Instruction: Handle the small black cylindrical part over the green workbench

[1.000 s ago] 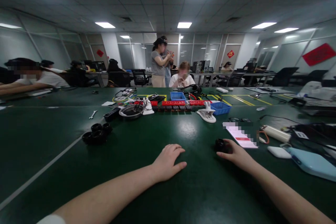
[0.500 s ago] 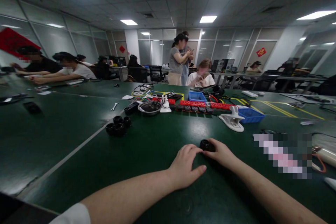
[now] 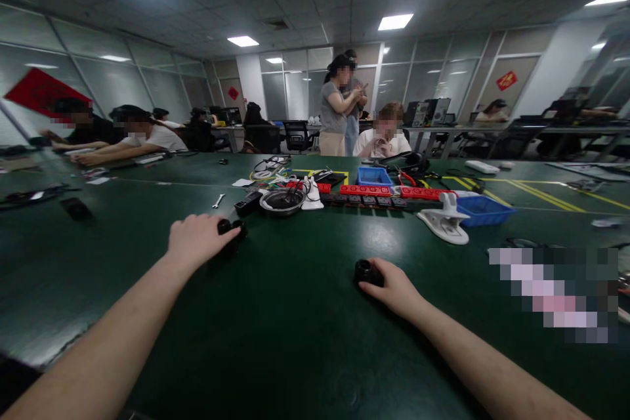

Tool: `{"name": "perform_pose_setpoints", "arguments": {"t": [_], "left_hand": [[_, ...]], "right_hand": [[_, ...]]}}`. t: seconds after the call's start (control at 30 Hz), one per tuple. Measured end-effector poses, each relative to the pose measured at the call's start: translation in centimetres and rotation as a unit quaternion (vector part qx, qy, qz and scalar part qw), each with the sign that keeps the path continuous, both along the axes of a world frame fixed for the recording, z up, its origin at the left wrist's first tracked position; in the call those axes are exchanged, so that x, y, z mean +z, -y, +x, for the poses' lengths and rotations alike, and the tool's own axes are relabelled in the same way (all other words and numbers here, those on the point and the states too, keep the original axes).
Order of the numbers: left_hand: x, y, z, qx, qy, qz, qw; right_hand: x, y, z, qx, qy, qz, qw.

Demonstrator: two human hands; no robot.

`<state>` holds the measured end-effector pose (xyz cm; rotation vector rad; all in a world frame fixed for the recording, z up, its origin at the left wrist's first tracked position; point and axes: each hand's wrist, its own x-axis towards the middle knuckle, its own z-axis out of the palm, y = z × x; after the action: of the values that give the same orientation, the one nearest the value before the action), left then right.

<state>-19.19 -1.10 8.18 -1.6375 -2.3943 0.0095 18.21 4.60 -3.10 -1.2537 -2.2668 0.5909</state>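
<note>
meanwhile left hand (image 3: 197,239) covers black rings (image 3: 232,230), right hand (image 3: 391,285) holds one (image 3: 367,271).

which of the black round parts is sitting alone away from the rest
The black part held by the right hand, mid-table. The other black parts are bunched together under the left hand.

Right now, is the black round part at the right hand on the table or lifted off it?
On it: the black round part rests on the green table, the right hand touching it.
</note>
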Motion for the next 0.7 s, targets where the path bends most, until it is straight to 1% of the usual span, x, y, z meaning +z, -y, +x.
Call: {"name": "perform_pose_setpoints", "arguments": {"t": [0.1, 0.2, 0.27, 0.43, 0.7], "left_hand": [[-2.1, 0.1, -2.4, -0.026, 0.013, -0.054, 0.998], [-3.1, 0.0, -3.0, -0.05, 0.023, -0.072, 0.996], [-3.2, 0.0, -2.9, -0.054, 0.028, -0.07, 0.996], [-2.7, -0.4, -3.2, -0.053, 0.031, -0.079, 0.995], [-2.4, -1.7, -4.4, -0.074, 0.002, -0.104, 0.992]], "right_hand": [[-0.1, 0.0, 0.0, 0.001, 0.0, 0.006, 1.0], [0.1, 0.2, 0.0, -0.001, 0.004, 0.011, 1.0], [0.2, 0.3, 0.0, 0.0, 0.008, 0.015, 1.0], [0.3, 0.3, 0.0, 0.001, 0.012, 0.021, 1.0], [0.1, 0.3, 0.1, 0.005, 0.018, 0.033, 0.999]]}}
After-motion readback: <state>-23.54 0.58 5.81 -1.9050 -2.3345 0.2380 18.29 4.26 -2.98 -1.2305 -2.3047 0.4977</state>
